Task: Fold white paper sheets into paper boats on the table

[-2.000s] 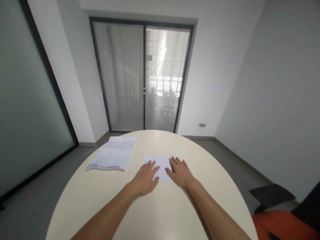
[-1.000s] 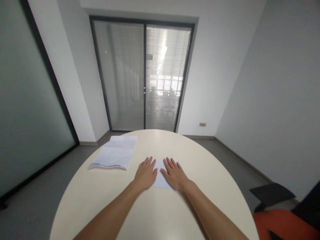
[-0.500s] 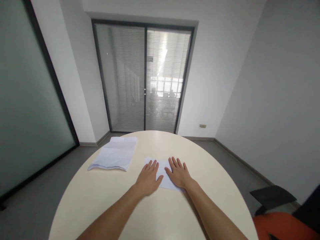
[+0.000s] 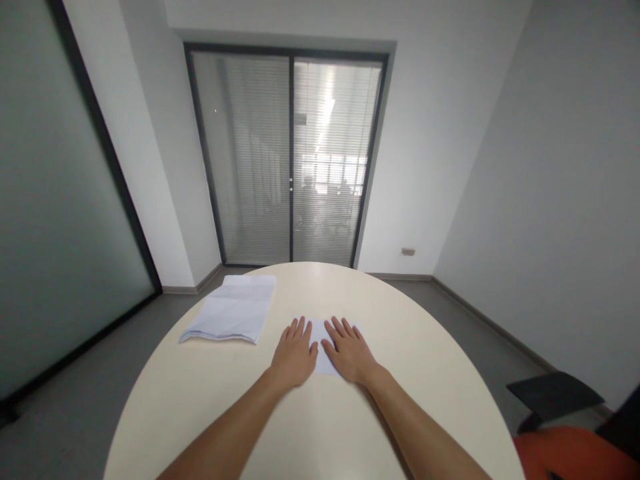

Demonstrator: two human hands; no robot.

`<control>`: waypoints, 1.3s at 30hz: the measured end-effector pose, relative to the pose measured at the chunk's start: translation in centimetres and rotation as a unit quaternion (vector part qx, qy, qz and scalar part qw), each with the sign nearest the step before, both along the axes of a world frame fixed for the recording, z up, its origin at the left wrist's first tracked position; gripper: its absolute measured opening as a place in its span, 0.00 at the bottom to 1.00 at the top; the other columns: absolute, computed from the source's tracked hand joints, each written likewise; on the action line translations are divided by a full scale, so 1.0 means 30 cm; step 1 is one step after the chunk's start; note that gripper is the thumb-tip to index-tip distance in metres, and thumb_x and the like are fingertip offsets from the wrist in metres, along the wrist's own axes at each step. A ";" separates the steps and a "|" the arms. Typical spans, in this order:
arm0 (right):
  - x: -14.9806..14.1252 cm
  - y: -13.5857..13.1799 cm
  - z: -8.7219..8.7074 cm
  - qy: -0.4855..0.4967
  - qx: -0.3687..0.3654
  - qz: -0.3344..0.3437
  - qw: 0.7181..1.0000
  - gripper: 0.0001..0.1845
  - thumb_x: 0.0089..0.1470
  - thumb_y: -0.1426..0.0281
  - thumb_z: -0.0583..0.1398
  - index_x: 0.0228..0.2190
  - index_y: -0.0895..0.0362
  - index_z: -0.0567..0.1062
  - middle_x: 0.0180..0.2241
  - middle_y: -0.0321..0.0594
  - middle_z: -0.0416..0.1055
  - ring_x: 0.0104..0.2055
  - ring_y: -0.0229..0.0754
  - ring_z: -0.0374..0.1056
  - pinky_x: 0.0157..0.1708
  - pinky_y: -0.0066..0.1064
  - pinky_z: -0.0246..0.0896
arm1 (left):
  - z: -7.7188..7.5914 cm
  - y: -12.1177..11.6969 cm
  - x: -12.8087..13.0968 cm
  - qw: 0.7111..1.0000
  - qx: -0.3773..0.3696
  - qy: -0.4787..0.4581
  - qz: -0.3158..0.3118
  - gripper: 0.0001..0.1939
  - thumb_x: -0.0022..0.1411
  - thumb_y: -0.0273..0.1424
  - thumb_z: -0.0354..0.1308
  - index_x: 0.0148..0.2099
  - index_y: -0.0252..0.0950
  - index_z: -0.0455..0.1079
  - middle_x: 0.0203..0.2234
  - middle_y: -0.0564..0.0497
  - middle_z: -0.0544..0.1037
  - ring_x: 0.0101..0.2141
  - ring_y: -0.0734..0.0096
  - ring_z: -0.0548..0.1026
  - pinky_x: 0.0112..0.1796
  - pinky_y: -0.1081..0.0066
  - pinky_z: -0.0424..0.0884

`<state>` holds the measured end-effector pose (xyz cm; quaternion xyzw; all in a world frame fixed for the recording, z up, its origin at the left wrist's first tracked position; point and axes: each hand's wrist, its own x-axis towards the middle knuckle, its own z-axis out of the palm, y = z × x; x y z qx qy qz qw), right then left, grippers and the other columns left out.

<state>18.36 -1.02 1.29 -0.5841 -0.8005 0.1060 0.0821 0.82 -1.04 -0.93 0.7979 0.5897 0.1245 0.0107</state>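
A small white sheet of paper [image 4: 324, 360] lies flat on the round cream table [image 4: 320, 427]. My left hand [image 4: 294, 355] rests palm down over its left part, fingers stretched forward. Over the right part lies my right hand [image 4: 350, 350], also flat, with its fingers spread. Between the two thumbs a strip of the paper shows; much of the rest is hidden beneath the hands. Neither hand grips anything.
Toward the table's far left lies a stack of larger white sheets [image 4: 233, 307] with creases across it. An orange chair [image 4: 575, 453] with a black armrest [image 4: 556, 395] stands at the right. Behind the table is a glass door with blinds [image 4: 290, 160].
My right hand has slid a little to the left over the paper. My left hand has shifted slightly left, its thumb now closer to its fingers.
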 end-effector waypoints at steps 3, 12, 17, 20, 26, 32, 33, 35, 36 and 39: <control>0.010 0.020 -0.006 -0.010 0.011 -0.039 0.999 0.38 0.65 0.49 0.42 0.68 0.56 0.51 0.71 0.45 0.41 0.72 0.55 0.35 0.68 0.50 0.31 | 0.002 -0.005 -0.001 1.000 -0.003 -0.007 -0.004 0.33 0.70 0.44 0.39 0.72 0.33 0.48 0.69 0.40 0.52 0.68 0.49 0.48 0.64 0.50 0.50; -0.002 0.034 -0.008 -0.030 0.017 -0.043 0.998 0.39 0.64 0.48 0.43 0.69 0.55 0.50 0.71 0.45 0.40 0.72 0.55 0.34 0.67 0.49 0.30 | 0.060 -0.015 0.033 0.998 -0.061 0.011 0.011 0.35 0.69 0.46 0.39 0.71 0.32 0.51 0.69 0.36 0.49 0.68 0.42 0.46 0.64 0.48 0.47; 0.005 0.048 0.000 -0.031 0.006 -0.035 0.999 0.39 0.64 0.48 0.43 0.69 0.53 0.49 0.71 0.43 0.38 0.73 0.53 0.33 0.68 0.48 0.28 | 0.054 -0.016 0.067 0.998 -0.018 0.002 0.060 0.34 0.68 0.44 0.42 0.68 0.28 0.57 0.68 0.33 0.53 0.68 0.40 0.48 0.64 0.49 0.47; 0.005 0.056 -0.003 -0.014 0.018 -0.030 0.999 0.37 0.64 0.50 0.44 0.68 0.53 0.51 0.71 0.43 0.40 0.73 0.53 0.33 0.68 0.47 0.28 | 0.032 0.001 0.056 0.998 -0.009 -0.010 0.055 0.34 0.69 0.45 0.40 0.69 0.30 0.56 0.68 0.35 0.53 0.68 0.45 0.48 0.64 0.52 0.47; 0.016 0.094 -0.004 -0.002 0.002 -0.006 1.000 0.35 0.65 0.52 0.45 0.68 0.52 0.52 0.71 0.42 0.41 0.73 0.53 0.34 0.68 0.48 0.27 | 0.022 0.059 0.043 0.998 -0.022 -0.018 0.064 0.36 0.69 0.47 0.39 0.69 0.27 0.54 0.69 0.35 0.51 0.68 0.47 0.47 0.65 0.52 0.48; 0.071 0.132 -0.010 -0.021 -0.018 -0.117 0.993 0.37 0.65 0.50 0.44 0.69 0.54 0.49 0.71 0.44 0.39 0.72 0.57 0.32 0.67 0.53 0.28 | 0.017 0.090 0.037 0.998 -0.034 -0.016 0.047 0.36 0.69 0.46 0.40 0.70 0.26 0.52 0.69 0.36 0.50 0.69 0.48 0.46 0.65 0.52 0.47; 0.080 0.135 -0.012 -0.025 -0.017 -0.135 0.990 0.37 0.65 0.51 0.44 0.69 0.54 0.49 0.71 0.45 0.39 0.72 0.58 0.32 0.67 0.54 0.30 | 0.016 0.092 0.035 0.998 -0.034 -0.019 0.045 0.36 0.69 0.46 0.40 0.70 0.26 0.52 0.69 0.36 0.50 0.68 0.48 0.46 0.65 0.52 0.47; 0.095 0.137 -0.017 -0.029 -0.014 -0.147 0.989 0.36 0.65 0.52 0.45 0.68 0.54 0.50 0.71 0.46 0.40 0.72 0.58 0.34 0.66 0.53 0.32 | 0.014 0.093 0.033 0.998 -0.026 -0.025 0.048 0.36 0.69 0.45 0.41 0.69 0.25 0.53 0.69 0.35 0.52 0.68 0.47 0.48 0.65 0.51 0.47; 0.099 0.136 -0.019 -0.029 -0.011 -0.147 0.989 0.35 0.66 0.53 0.45 0.68 0.54 0.51 0.71 0.46 0.41 0.72 0.58 0.35 0.66 0.53 0.32 | 0.014 0.092 0.033 0.998 -0.018 -0.027 0.045 0.35 0.69 0.45 0.42 0.69 0.25 0.54 0.68 0.35 0.53 0.68 0.47 0.49 0.65 0.51 0.47; 0.105 0.131 -0.025 -0.026 -0.004 -0.149 0.989 0.34 0.66 0.54 0.45 0.68 0.54 0.52 0.71 0.47 0.42 0.72 0.58 0.35 0.66 0.53 0.32 | 0.019 0.081 0.041 0.999 0.010 -0.038 0.001 0.30 0.69 0.38 0.42 0.69 0.29 0.55 0.67 0.39 0.58 0.67 0.53 0.52 0.65 0.53 0.47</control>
